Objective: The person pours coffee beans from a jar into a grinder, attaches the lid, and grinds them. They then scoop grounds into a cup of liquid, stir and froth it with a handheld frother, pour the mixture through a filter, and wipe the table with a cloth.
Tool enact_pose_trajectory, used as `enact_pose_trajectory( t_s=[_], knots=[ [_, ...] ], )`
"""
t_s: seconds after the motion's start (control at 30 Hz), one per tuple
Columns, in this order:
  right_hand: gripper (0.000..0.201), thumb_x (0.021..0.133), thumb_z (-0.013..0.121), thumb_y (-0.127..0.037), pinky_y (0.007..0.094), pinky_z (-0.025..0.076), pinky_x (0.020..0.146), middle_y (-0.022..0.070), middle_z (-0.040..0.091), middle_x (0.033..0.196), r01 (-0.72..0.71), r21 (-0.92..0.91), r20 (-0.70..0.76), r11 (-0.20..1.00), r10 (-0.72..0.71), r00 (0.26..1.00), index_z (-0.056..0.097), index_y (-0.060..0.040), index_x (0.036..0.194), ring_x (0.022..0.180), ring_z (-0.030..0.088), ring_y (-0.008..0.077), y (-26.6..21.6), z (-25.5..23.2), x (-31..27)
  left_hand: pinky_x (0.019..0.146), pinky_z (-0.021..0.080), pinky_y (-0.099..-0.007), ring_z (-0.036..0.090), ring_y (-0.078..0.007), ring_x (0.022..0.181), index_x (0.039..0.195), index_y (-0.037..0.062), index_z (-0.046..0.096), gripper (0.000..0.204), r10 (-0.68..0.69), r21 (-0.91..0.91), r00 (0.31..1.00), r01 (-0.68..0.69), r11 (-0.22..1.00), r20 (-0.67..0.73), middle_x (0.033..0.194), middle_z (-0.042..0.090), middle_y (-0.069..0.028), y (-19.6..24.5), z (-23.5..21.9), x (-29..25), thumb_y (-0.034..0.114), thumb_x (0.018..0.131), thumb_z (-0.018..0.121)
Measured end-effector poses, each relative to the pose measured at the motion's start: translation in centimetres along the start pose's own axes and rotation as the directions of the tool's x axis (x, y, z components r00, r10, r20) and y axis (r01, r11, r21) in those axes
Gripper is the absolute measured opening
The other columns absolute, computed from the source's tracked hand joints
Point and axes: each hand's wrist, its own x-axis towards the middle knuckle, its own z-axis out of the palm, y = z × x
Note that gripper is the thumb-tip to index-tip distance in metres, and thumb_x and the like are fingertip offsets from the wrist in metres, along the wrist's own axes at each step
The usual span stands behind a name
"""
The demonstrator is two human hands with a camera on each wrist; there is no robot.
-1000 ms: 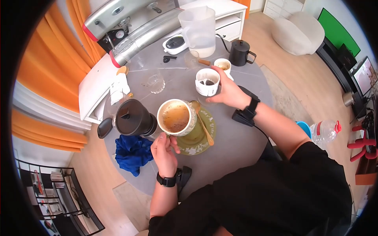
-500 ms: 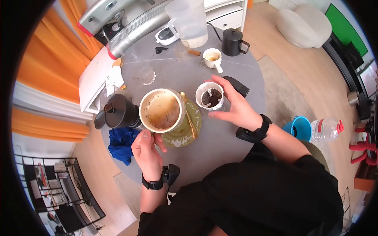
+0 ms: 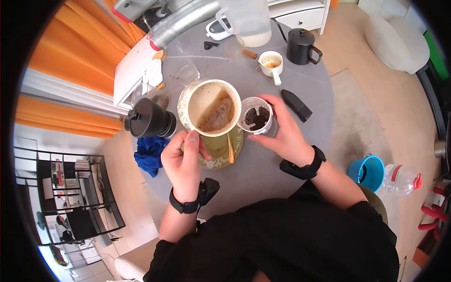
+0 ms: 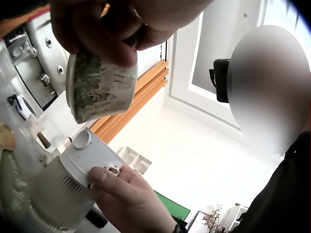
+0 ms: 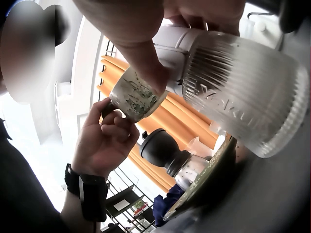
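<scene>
My left hand pinches the handle of a leaf-patterned mug. The mug is tipped to the right, and its brown, speckled liquid has run toward that side. Its rim is right at the edge of a white coffee dripper, overlapping it in the head view. Dark grounds lie inside the dripper, between pale ribs. Thumb and fingers of my right hand grip the dripper from the right. Beneath it stands a clear ribbed glass.
A green plate with a golden spoon lies below the mug. To the left are a black grinder and blue cloth. Farther back stand a white handled cup, black kettle and clear pitcher.
My right hand has brought the dripper nearer to me and in beside the mug. The mug has shifted right and now tips toward the dripper, its liquid pooled at that side.
</scene>
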Motion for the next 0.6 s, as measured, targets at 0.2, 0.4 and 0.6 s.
enact_pose_trajectory(
  t_s=[0.2, 0.4, 0.6],
  knots=[
    [0.097, 0.075, 0.082, -0.002, 0.0383, 0.038, 0.115, 0.0132, 0.044, 0.149, 0.119, -0.022, -0.012, 0.993, -0.12, 0.993, 0.027, -0.0056, 0.155, 0.137, 0.046, 0.0257, 0.4, -0.3, 0.1, 0.054, 0.041, -0.0231, 0.055, -0.0083, 0.056, 0.075, -0.0029, 0.057, 0.026, 0.09, 0.164, 0.996, -0.084, 0.983, -0.03, 0.068, 0.057, -0.0029, -0.3, 1.5, 0.5, 0.006, 0.099, 0.06],
    [0.086, 0.076, 0.082, -0.009, 0.0394, 0.042, 0.11, 0.0176, 0.049, 0.142, 0.153, 0.051, -0.009, 0.987, -0.153, 0.988, 0.036, -0.0028, 0.148, 0.132, 0.05, 0.0333, 0.4, -0.3, 0.2, 0.055, 0.04, -0.0259, 0.05, -0.0109, 0.059, 0.074, -0.0024, 0.055, 0.023, 0.225, 0.373, 0.974, -0.211, 0.903, 0.007, 0.069, 0.054, -0.0045, -0.3, 1.8, 0.9, 0.001, 0.092, 0.068],
    [0.077, 0.077, 0.083, -0.011, 0.0394, 0.047, 0.102, 0.0162, 0.055, 0.135, 0.132, 0.028, -0.017, 0.991, -0.132, 0.991, 0.043, -0.0048, 0.143, 0.124, 0.056, 0.0336, 0.3, -0.4, 0.2, 0.056, 0.042, -0.0302, 0.048, -0.0194, 0.062, 0.075, -0.0009, 0.054, 0.023, 0.368, 0.57, 0.925, -0.354, 0.742, 0.095, 0.07, 0.052, -0.008, -0.1, 1.8, 1.0, 0.002, 0.084, 0.075]
  ],
)
